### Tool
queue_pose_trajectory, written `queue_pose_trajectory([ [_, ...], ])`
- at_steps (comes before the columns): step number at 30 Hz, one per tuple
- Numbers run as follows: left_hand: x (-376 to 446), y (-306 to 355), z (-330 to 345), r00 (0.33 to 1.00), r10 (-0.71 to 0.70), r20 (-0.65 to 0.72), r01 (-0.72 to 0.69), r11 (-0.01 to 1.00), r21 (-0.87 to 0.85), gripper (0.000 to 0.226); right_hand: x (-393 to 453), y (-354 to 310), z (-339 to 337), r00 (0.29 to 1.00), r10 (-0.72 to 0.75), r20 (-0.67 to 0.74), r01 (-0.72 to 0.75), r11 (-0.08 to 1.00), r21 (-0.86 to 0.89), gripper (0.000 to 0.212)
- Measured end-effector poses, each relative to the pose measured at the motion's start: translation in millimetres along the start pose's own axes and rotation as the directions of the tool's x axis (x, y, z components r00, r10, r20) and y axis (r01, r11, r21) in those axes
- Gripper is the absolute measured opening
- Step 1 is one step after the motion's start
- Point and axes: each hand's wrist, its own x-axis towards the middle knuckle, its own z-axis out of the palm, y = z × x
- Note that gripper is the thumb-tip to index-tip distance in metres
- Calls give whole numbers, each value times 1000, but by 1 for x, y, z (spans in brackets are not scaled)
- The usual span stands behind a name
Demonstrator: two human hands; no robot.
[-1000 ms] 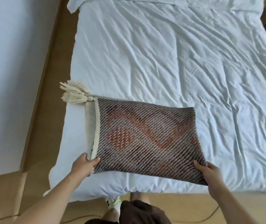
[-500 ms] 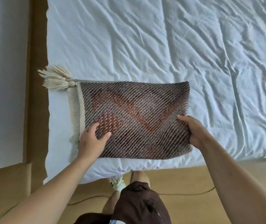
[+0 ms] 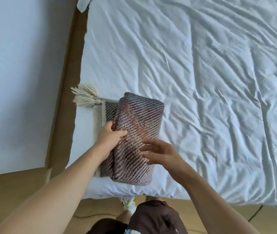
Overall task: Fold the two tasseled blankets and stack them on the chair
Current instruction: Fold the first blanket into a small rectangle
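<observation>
Since half second ago: blanket right half flipped over left, now narrow bundle at bed near corner. Left hand pinches fold edge; right hand flat, fingers straight. Folding nearly complete; chair unseen.

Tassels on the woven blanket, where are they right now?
Head view, left of centre: the tassels lie at the blanket's far-left corner, fanning over the bed's left edge, beyond the left hand.
</observation>
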Motion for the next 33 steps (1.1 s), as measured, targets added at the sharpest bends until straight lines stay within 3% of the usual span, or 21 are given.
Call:
queue_pose_trajectory([
  [4,31,-37,-46,994,-91,-54,86,993,-80,38,4,17,-21,989,116,-94,-115,993,8,48],
  [8,42,-72,-67,938,-37,-346,96,983,154,26,15,28,-33,962,237,-139,-247,967,-61,31],
  [10,40,-89,-70,875,-44,-482,128,981,144,23,29,27,-33,954,269,-134,-287,947,-143,26],
  [13,24,-109,-62,840,-153,-521,189,982,17,20,64,14,-18,967,230,-108,-251,929,-273,22],
  [15,6,-124,-44,841,-207,-499,248,969,16,24,95,-3,0,987,107,-122,-149,894,-423,19],
  [17,-12,-139,-21,789,-323,-522,341,938,-66,40,131,-21,19,988,-78,-129,-25,759,-651,30],
  [20,-28,-167,7,574,-618,-538,559,775,-294,93,189,-50,40,940,-337,-51,52,287,-956,63],
  [21,-30,-174,12,555,-689,-466,573,723,-386,108,209,-57,41,940,-340,-31,38,196,-980,71],
  [22,-30,-179,15,603,-713,-359,518,691,-504,118,230,-62,39,955,-292,-39,8,158,-987,78],
  [23,-29,-179,17,671,-704,-234,451,638,-624,118,248,-65,35,975,-211,-70,-38,153,-987,84],
  [25,-24,-180,16,774,-633,5,388,468,-794,90,272,-66,27,991,-59,-118,-108,158,-982,89],
  [26,-19,-179,15,791,-611,21,371,453,-810,79,275,-64,24,991,-46,-125,-116,158,-981,88],
  [27,-12,-181,13,780,-626,-7,378,481,-791,80,273,-59,22,988,-76,-137,-123,162,-979,89],
  [29,-1,-174,6,726,-664,-177,429,639,-639,86,257,-45,21,956,-218,-195,-149,208,-967,91],
  [31,8,-164,-2,695,-605,-389,456,789,-413,85,224,-29,23,897,-313,-312,-187,370,-910,96],
  [33,14,-148,-13,755,-436,-489,417,896,-155,87,186,-7,27,857,-292,-424,-200,571,-796,101],
])
